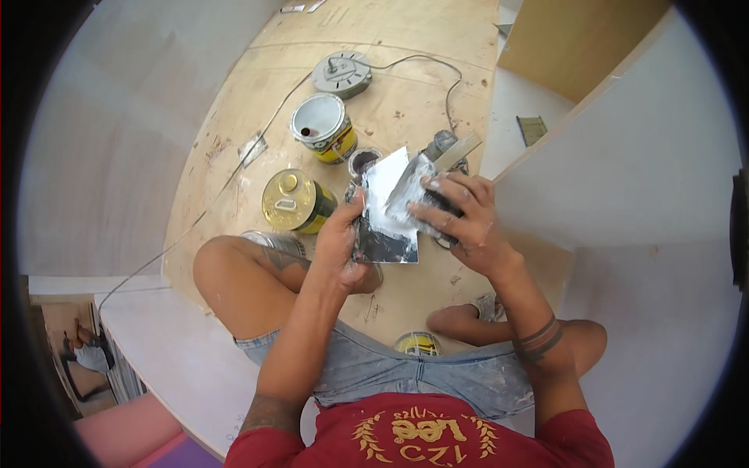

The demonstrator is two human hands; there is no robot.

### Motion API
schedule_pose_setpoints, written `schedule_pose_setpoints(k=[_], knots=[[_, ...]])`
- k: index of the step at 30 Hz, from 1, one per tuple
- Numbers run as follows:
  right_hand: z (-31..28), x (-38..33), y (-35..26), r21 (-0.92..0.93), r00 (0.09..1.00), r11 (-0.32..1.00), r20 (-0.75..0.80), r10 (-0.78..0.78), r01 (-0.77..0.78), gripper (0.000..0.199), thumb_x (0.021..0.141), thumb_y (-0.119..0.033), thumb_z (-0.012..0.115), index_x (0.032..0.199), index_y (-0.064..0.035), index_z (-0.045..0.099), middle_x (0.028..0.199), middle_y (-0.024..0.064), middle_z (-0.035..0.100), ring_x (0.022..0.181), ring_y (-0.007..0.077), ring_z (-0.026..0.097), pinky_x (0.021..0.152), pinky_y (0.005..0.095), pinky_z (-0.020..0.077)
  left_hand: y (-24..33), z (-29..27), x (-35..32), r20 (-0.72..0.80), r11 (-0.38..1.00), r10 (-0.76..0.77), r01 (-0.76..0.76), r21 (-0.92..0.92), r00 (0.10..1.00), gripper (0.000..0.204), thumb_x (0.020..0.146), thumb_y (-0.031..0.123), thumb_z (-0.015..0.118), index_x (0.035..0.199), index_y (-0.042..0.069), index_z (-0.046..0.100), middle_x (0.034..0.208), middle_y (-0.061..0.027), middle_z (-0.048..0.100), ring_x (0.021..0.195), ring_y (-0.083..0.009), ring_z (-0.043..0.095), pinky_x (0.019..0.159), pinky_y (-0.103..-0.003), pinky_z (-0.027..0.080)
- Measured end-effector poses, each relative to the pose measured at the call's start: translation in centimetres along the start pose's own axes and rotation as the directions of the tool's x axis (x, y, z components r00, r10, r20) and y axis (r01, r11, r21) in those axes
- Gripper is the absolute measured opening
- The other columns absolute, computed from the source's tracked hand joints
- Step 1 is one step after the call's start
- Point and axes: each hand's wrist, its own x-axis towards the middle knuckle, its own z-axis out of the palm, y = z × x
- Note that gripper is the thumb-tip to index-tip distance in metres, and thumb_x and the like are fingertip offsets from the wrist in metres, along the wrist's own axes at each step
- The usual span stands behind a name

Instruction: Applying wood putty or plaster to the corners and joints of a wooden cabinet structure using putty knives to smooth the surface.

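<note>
While the left hand [343, 242] grips a flat metal scraper blade [388, 210] by its lower edge, the right hand [456, 214] holds a putty knife [425, 168] against it; beyond stand a closed yellow tin [295, 201] and an open tin [321, 126] on the plywood floor [406, 93].

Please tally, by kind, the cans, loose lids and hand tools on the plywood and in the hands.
Yellow-labelled cans: 3, one open, one sealed, one by the shorts
Loose grey lid: 1
Metal spreading blades: 2, left hand, right hand
Total: 6
</note>
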Motion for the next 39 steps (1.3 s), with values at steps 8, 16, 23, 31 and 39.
schedule_pose_setpoints(k=[8, 16, 23, 31, 39], knots=[[6.7, -6.6, -1.6, 0.305, 0.844, 0.835, 0.445, 0.301, -0.459, 0.031, 0.079, -0.003, 0.064, 0.110, -0.0081, 0.067, 0.101, 0.0150, 0.068, 0.094, 0.0349, 0.064, 0.079, 0.0435, 0.0517, 5.6, 1.4, -1.6, -0.019, 0.953, 0.304, -0.304, 0.008, 0.952, 0.031, 0.103, 0.023, 0.050, 0.126, 0.002, 0.056, 0.109, -0.0091, 0.068, 0.097, -0.0202, 0.069, 0.085, -0.035, 0.057], [23.7, -15.4, -1.5, 0.269, 0.636, 0.582, 0.428, 0.642, -0.768, 0.030, 0.085, -0.008, 0.059, 0.114, 0.0001, 0.063, 0.105, 0.0213, 0.067, 0.094, 0.0420, 0.064, 0.083, 0.0481, 0.0509, 4.1, 0.3, -0.7, 0.016, 0.972, 0.205, -0.202, -0.123, 0.979, 0.036, 0.105, 0.027, 0.046, 0.129, 0.001, 0.054, 0.114, -0.0124, 0.068, 0.099, -0.0263, 0.069, 0.085, -0.041, 0.058], [27.4, -11.8, -2.4, 0.267, 0.634, 0.575, 0.327, 0.701, -0.773, 0.028, 0.086, -0.009, 0.059, 0.112, -0.0027, 0.064, 0.094, 0.0243, 0.068, 0.088, 0.0417, 0.066, 0.079, 0.0483, 0.0524, 4.0, -0.6, -0.7, -0.002, 0.979, 0.203, -0.203, -0.032, 0.979, 0.034, 0.105, 0.023, 0.046, 0.129, 0.001, 0.053, 0.115, -0.0118, 0.068, 0.100, -0.0227, 0.069, 0.086, -0.037, 0.057], [28.3, -11.4, -1.3, 0.161, 0.701, 0.693, 0.323, 0.636, -0.702, 0.020, 0.085, -0.013, 0.062, 0.103, -0.0056, 0.067, 0.083, 0.0206, 0.069, 0.078, 0.0390, 0.068, 0.071, 0.0477, 0.0538, 3.4, -0.7, -0.3, 0.007, 0.985, 0.169, -0.169, -0.029, 0.986, 0.034, 0.105, 0.024, 0.046, 0.129, 0.001, 0.054, 0.113, -0.0114, 0.069, 0.099, -0.0225, 0.069, 0.087, -0.037, 0.057], [26.3, -10.7, -1.2, 0.188, 0.699, 0.706, 0.448, 0.557, -0.683, 0.017, 0.086, -0.014, 0.061, 0.100, -0.0054, 0.066, 0.084, 0.0202, 0.069, 0.080, 0.0391, 0.067, 0.072, 0.0478, 0.0527, 3.1, -1.2, 0.1, -0.057, 0.978, 0.209, -0.210, -0.008, 0.976, 0.034, 0.105, 0.023, 0.046, 0.128, 0.000, 0.054, 0.114, -0.0125, 0.068, 0.098, -0.0235, 0.069, 0.087, -0.037, 0.057]])
